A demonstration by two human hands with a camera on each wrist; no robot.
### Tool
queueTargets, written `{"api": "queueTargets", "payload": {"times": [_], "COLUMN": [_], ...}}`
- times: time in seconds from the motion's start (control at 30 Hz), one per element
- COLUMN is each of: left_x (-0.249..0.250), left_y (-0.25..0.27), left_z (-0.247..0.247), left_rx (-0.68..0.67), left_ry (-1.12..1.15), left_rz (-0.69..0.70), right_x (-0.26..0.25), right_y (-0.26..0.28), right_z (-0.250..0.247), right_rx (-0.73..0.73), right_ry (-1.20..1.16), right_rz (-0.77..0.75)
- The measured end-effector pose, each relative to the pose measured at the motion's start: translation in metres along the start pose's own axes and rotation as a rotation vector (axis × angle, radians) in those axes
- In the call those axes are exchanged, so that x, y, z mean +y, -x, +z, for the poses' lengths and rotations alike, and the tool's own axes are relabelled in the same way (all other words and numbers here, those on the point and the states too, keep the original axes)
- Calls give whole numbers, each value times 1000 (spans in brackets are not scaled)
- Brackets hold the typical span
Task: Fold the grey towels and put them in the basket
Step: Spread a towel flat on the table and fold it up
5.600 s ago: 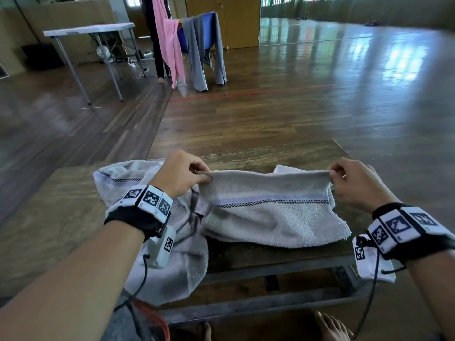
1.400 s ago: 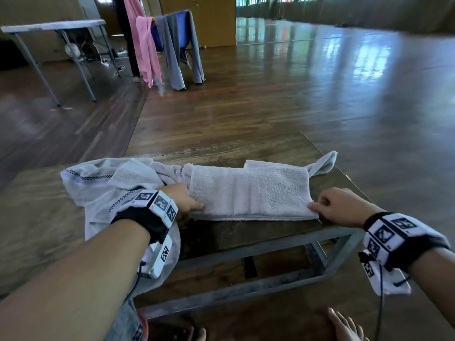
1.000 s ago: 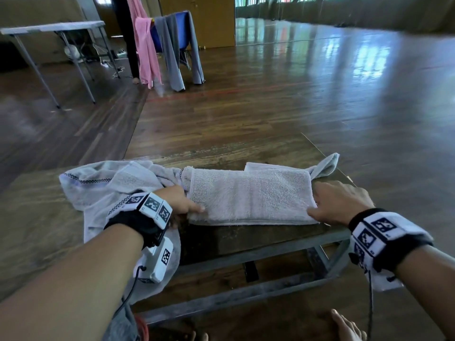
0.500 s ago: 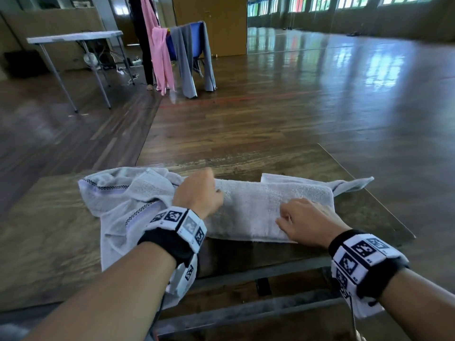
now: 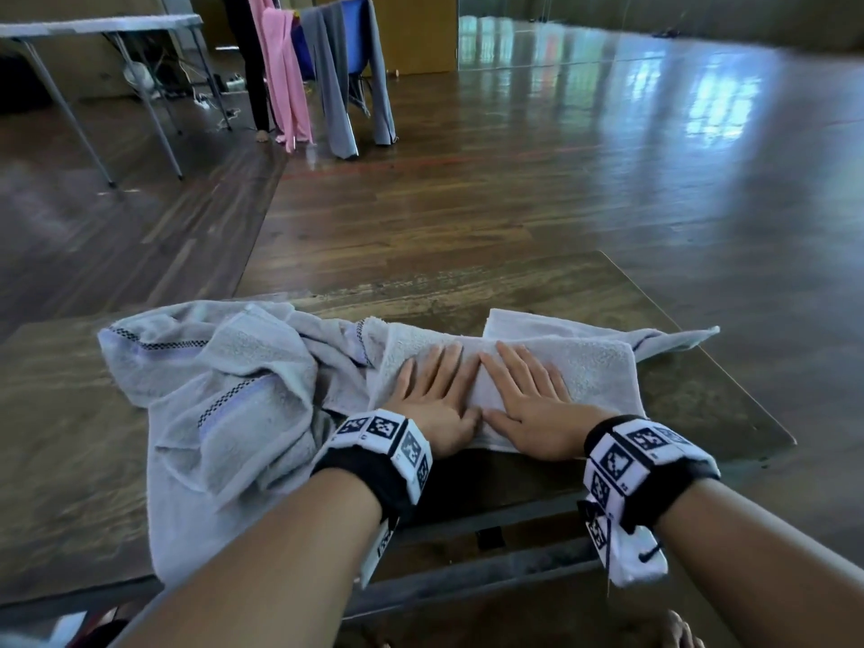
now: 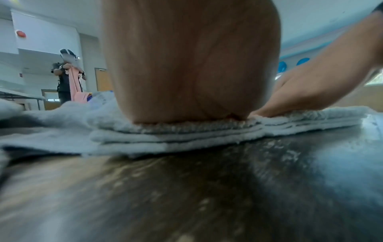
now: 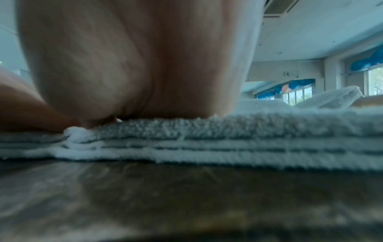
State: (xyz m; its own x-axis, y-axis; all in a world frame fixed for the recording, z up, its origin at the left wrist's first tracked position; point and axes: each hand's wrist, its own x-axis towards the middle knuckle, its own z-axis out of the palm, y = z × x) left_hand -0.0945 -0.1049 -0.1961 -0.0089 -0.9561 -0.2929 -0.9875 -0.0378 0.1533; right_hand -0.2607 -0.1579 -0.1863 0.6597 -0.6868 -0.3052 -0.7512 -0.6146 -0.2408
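Note:
A folded grey towel (image 5: 594, 371) lies in several layers near the front edge of the wooden table (image 5: 701, 413). My left hand (image 5: 432, 390) and right hand (image 5: 526, 390) lie flat side by side on its middle, fingers straight, pressing it down. The wrist views show the heel of the left hand (image 6: 190, 65) and of the right hand (image 7: 134, 57) on the stacked layers of the towel (image 6: 176, 135) (image 7: 248, 140). A second grey towel (image 5: 224, 404) with a checked stripe lies crumpled to the left, hanging over the table's front edge. No basket shows.
Another towel corner (image 5: 673, 336) sticks out behind the folded one at the right. Far back on the wooden floor a chair draped with grey cloth (image 5: 336, 86) and pink cloth (image 5: 285, 77) stands beside a person (image 6: 66, 78) and a folding table (image 5: 93, 30).
The towel has been folded over into a narrow stack. Both hands have moved from its left and right ends to its middle and now lie flat on it.

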Motion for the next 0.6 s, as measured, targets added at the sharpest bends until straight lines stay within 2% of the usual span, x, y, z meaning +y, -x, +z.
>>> {"api": "queueTargets", "payload": {"times": [0.23,0.4,0.5,0.6], "left_x": [-17,-21,-21,-19], "left_y": [3,15,21,25], "left_z": [-1,-5,-7,-9], "left_rx": [-45,-71,-87,-81], "left_ry": [40,10,-9,-2], "left_rz": [-1,-120,-212,-233], "right_x": [12,17,19,22], "right_y": [-4,-1,2,6], "right_z": [6,14,13,11], "right_rx": [27,90,66,43], "right_ry": [-8,10,-6,-39], "right_rz": [-21,51,93,145]}}
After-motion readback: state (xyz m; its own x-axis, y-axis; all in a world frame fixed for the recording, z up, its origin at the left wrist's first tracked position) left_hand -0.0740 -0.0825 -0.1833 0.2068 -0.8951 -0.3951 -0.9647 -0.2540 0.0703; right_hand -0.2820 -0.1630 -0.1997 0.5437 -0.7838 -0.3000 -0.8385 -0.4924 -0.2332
